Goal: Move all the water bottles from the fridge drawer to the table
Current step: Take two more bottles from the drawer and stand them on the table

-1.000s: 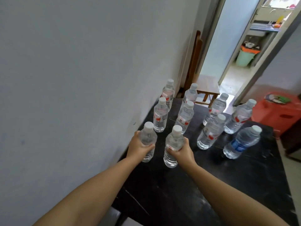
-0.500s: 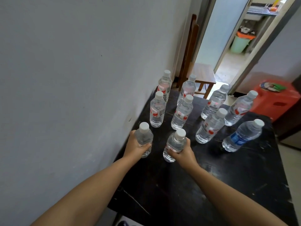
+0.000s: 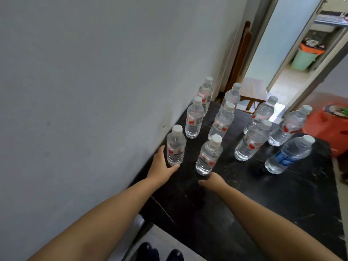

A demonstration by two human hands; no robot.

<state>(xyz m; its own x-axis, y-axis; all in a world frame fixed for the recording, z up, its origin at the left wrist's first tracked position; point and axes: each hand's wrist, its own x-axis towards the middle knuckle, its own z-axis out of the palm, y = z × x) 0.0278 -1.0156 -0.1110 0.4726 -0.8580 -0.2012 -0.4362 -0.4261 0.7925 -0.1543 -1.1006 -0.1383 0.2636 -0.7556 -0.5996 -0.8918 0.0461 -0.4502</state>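
Observation:
Several clear water bottles with white caps stand on the black table (image 3: 244, 204). The two nearest are a red-labelled bottle (image 3: 176, 147) by the wall and another (image 3: 209, 156) to its right. My left hand (image 3: 162, 163) cups loosely around the base of the wall-side bottle, thumb up its left side and fingers spread in front of it. My right hand (image 3: 212, 180) lies on the table just in front of the other bottle, apart from it and holding nothing. A blue-labelled bottle (image 3: 288, 155) stands at the right.
A grey wall (image 3: 94, 91) runs along the table's left edge. Behind the table are a wooden stool (image 3: 252, 89) and a doorway with a green bin (image 3: 304, 60). A red plastic stool (image 3: 331, 129) stands at the right. My shoes (image 3: 160, 253) show below the table's near edge.
Both hands gripped the two nearest bottles before. Now the bottles stand on the table; my right hand has let go and drawn back, and my left hand has loosened and slid down.

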